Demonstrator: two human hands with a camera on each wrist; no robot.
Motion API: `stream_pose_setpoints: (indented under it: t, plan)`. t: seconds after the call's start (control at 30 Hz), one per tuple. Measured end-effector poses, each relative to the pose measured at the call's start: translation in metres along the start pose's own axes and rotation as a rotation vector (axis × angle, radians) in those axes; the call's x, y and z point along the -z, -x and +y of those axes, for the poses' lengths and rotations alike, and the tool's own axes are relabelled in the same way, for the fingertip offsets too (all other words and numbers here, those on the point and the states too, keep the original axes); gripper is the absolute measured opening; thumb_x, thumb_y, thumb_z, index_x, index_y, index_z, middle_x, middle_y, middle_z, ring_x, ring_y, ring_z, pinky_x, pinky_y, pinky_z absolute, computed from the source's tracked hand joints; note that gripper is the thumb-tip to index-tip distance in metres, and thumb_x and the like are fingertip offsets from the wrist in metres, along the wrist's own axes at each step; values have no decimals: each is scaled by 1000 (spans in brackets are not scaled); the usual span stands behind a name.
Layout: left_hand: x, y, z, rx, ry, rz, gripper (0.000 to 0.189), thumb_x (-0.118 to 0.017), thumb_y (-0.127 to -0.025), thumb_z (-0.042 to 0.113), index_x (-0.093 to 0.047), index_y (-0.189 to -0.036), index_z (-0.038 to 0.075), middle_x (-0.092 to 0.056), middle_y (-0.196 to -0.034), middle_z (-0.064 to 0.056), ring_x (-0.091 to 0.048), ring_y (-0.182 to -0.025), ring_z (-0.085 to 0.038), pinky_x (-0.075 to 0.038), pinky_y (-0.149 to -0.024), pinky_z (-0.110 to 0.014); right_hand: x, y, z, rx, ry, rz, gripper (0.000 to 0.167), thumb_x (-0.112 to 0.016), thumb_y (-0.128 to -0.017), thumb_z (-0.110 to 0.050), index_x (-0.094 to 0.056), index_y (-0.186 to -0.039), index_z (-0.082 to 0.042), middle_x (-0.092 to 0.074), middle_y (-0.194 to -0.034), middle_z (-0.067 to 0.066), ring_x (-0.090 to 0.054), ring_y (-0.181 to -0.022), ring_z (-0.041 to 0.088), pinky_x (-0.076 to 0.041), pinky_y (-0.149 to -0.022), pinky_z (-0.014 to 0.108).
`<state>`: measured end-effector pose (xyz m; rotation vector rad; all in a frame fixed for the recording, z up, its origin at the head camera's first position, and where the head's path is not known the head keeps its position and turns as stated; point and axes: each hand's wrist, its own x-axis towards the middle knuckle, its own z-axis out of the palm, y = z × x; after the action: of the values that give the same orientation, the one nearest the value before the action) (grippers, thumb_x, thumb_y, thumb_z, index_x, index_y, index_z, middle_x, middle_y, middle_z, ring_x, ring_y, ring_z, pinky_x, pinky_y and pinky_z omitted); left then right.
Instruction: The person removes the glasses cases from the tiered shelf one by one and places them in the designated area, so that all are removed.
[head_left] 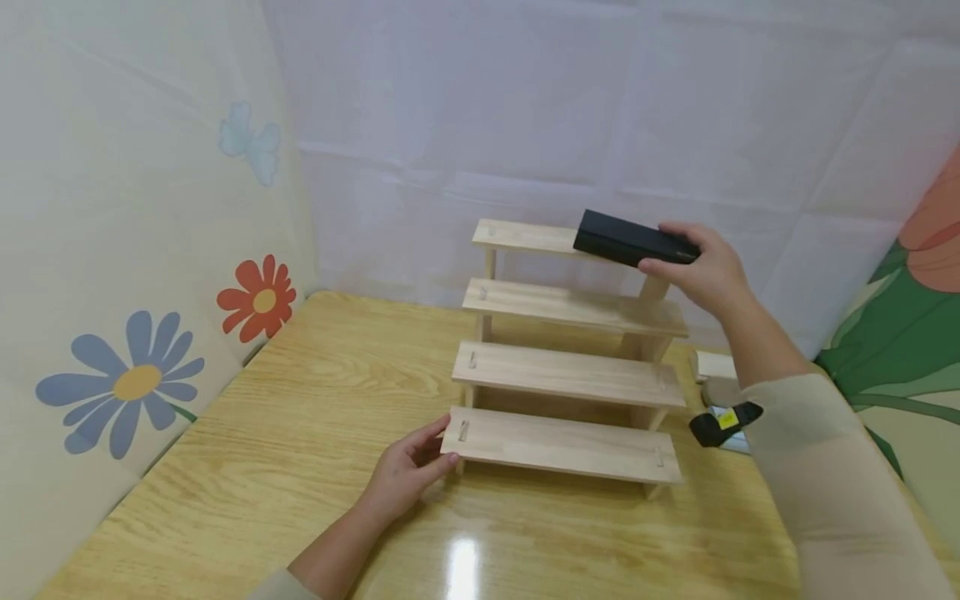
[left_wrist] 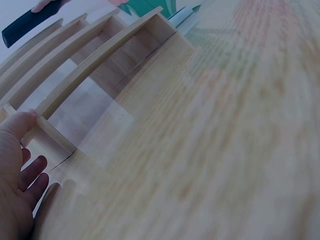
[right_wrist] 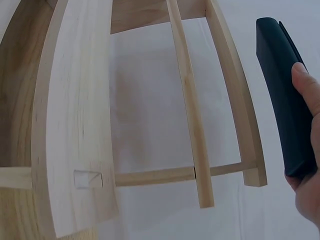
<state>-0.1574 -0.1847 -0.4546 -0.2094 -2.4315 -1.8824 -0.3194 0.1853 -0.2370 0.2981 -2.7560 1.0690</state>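
Note:
A four-tier wooden step shelf (head_left: 566,442) stands on the table in the head view. My left hand (head_left: 405,473) holds the left end of its lowest board, thumb at the front corner and index finger along the end; in the left wrist view the other fingers (left_wrist: 33,172) hang loosely bent beside the stand's leg. With my right hand (head_left: 708,271) I grip a long dark box-like case (head_left: 626,240) by its right end, thumb on the near side and fingers over the far side. The case overlaps the right part of the top board (head_left: 525,236) in the head view; the right wrist view shows it apart from the boards.
Right of the shelf lie a black strap-like item with a yellow label (head_left: 726,422) and a pale boxy item (head_left: 714,365), partly behind my right arm. White cloth (head_left: 465,100) hangs close behind the shelf; flower-printed cloth (head_left: 135,250) borders the left side.

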Motion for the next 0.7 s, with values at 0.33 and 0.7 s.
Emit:
stream_pose_setpoints:
  t: [0.33,0.7]
  plan:
    - [0,0,0,21,2,-8,59,-73,-88,12,-49,-140,-3,-60,-133,-24,-63,-115,-34,-54,-94,-29,8,9,12,18,3,57,79,-76,-82,-47,-46,-147,-15,-37,-156,16,-30,-143,40,-24,-117,60]
    - [0,-1,0,34,-2,3,59,-73,-87,12,-50,-140,-1,-60,-132,-24,-64,-114,-33,-55,-94,-29,16,20,24,3,31,43,79,-75,-84,-47,-42,-149,-16,-33,-158,17,-26,-144,42,-22,-115,64]
